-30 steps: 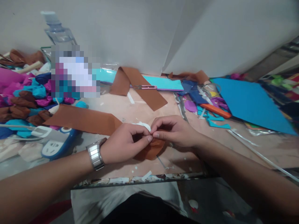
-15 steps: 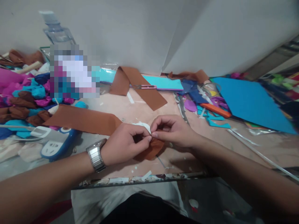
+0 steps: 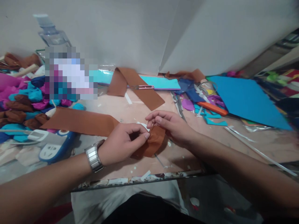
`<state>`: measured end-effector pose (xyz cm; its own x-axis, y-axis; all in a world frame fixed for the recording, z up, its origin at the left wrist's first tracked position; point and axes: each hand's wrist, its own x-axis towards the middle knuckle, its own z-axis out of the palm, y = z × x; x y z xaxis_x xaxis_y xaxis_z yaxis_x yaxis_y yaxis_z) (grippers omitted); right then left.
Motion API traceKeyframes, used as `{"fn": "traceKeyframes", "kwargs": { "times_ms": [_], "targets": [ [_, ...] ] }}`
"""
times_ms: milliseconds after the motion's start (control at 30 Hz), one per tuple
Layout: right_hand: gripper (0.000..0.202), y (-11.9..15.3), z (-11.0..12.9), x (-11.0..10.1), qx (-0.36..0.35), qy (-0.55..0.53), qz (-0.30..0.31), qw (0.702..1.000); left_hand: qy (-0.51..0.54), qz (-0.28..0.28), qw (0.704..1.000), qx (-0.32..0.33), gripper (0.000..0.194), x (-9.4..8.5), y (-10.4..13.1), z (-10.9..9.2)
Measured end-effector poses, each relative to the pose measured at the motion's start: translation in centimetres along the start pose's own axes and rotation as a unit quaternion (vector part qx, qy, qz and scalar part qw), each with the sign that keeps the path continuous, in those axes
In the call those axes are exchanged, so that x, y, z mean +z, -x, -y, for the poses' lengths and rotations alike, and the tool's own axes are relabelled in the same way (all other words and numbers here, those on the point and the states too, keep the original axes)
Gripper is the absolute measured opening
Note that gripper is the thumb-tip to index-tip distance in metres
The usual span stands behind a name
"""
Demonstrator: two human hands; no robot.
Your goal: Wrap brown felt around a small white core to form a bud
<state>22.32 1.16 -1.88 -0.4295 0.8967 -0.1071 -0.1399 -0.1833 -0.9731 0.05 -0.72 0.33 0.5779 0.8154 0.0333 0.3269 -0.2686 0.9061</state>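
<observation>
Head view: at the worktable point(image 3: 109, 104), a person works a thin brown piece point(image 3: 154, 143) to the right of the blue-and-white power strip point(image 3: 57, 146). Creased and matte, the piece gathers narrow at the top and flares below; whether its lower edge touches the wood cannot be told. The left hand point(image 3: 123, 141) pinches its gathered top, thumb and forefinger together; the right hand point(image 3: 176, 126) curls over its right side, fingertips apart from the left's, its own grip unclear.

Just below the piece, right of the power strip, runs the table's littered near edge point(image 3: 116, 181). Behind the power strip lies a long brown strip point(image 3: 79, 121), its right end meeting the left hand. Open wood shows beyond the hands, farther back than the power strip; well to its right, a blue sheet point(image 3: 252, 102) bounds the room.
</observation>
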Motion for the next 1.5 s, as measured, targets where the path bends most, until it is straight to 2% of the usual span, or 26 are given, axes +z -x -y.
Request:
{"fn": "traceKeyframes", "kwargs": {
  "times_ms": [67, 133, 233, 400, 533, 700, 800, 1100, 1233, 1500],
  "targets": [
    [0.046, 0.2, 0.0, 0.0, 0.022, 0.005, 0.012, 1.000, 0.008, -0.020, 1.000, 0.004, 0.028, -0.1, -0.2, 0.1],
    [0.042, 0.4, 0.1, 0.2, 0.030, 0.025, 0.019, 0.999, 0.012, -0.032, 0.999, 0.006, 0.027, -0.3, -0.3, 0.2],
    [0.036, 0.7, 0.5, 0.4, -0.011, 0.056, -0.013, 0.998, 0.024, -0.031, 0.999, 0.002, 0.029, -0.4, -0.4, 0.3],
    [0.037, 0.8, 0.7, 0.4, -0.021, 0.073, 0.029, 0.997, 0.046, -0.025, 0.999, 0.003, 0.030, -0.3, -0.6, 0.2],
    [0.035, 0.7, 0.4, 0.2, -0.030, 0.097, 0.025, 0.994, 0.076, -0.021, 0.997, -0.001, 0.030, -0.3, -0.6, 0.1],
    [0.030, 0.6, 0.0, 0.3, -0.032, 0.045, 0.035, 0.998, 0.088, -0.034, 0.996, -0.002, 0.030, -0.4, -0.5, 0.2],
    [0.030, 0.7, 0.0, 0.4, -0.006, 0.047, 0.037, 0.998, 0.084, -0.037, 0.996, -0.005, 0.031, -0.5, -0.6, 0.3],
    [0.027, 0.6, -0.1, 0.4, -0.012, 0.023, 0.053, 0.998, 0.101, -0.039, 0.994, -0.029, 0.032, -0.4, -0.7, 0.5],
    [0.027, 0.6, -0.3, 0.2, 0.007, 0.025, 0.065, 0.998, 0.124, -0.037, 0.991, -0.043, 0.032, -0.4, -0.7, 0.5],
    [0.040, 0.6, -0.2, 0.1, 0.012, 0.050, 0.032, 0.998, 0.183, -0.032, 0.980, -0.068, 0.034, -0.4, -0.8, 0.8]
  ]
}}
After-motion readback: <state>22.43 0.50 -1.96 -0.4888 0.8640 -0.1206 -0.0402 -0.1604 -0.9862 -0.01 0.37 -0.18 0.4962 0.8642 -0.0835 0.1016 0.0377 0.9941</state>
